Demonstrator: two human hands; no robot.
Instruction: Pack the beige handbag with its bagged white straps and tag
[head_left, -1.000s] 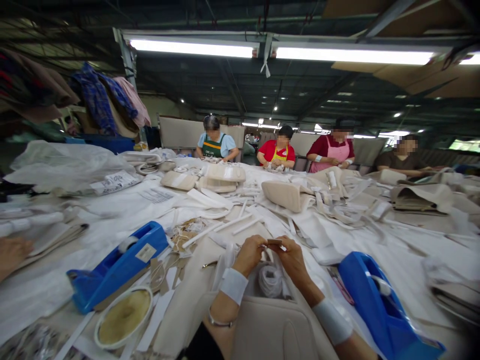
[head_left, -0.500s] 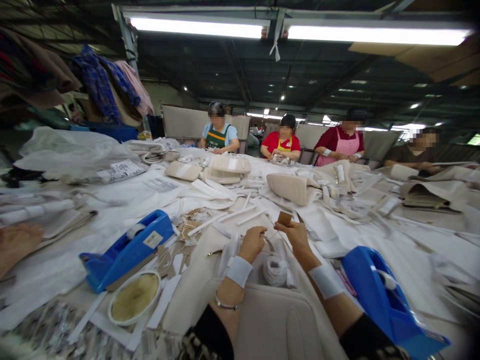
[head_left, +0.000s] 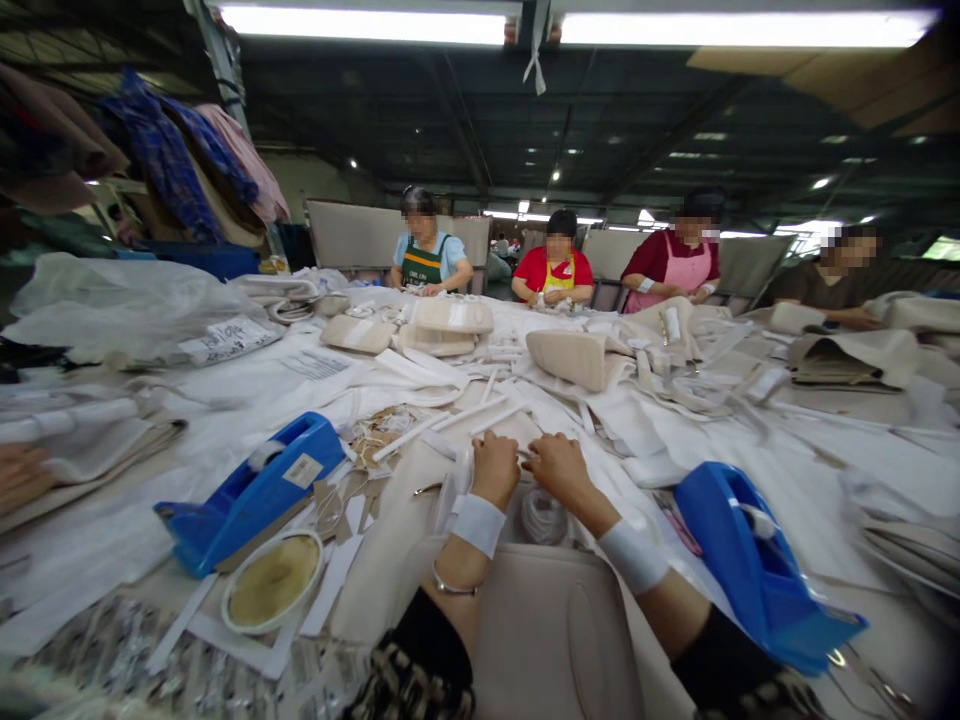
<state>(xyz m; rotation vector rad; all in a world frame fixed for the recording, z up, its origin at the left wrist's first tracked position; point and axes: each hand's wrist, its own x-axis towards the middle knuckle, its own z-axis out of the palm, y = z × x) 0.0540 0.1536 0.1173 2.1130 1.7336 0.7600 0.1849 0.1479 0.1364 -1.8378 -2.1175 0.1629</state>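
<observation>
My left hand [head_left: 496, 470] and my right hand [head_left: 559, 468] are close together above the far end of a beige bag [head_left: 555, 620] lying in front of me. The fingers of both are curled and point away, so whatever they pinch is hidden behind them. Between my wrists a white coiled bundle [head_left: 544, 515] rests at the bag's top edge, partly covered by my right hand. White wrapping shows beside my left wrist, with a small metal hook [head_left: 427, 489] just left of it.
Blue tape dispensers stand at left [head_left: 255, 490] and right [head_left: 757, 560]. A round tub of yellowish paste [head_left: 274, 583] sits front left, near brown tags with strings [head_left: 375, 440]. Beige bag pieces [head_left: 570, 358] cover the table's middle. Another person's hand [head_left: 26, 475] is at far left; several people work opposite.
My hands have come closer together and turned knuckles-up. The brown card seen in my right fingers is now out of sight. The whole view has shifted slightly.
</observation>
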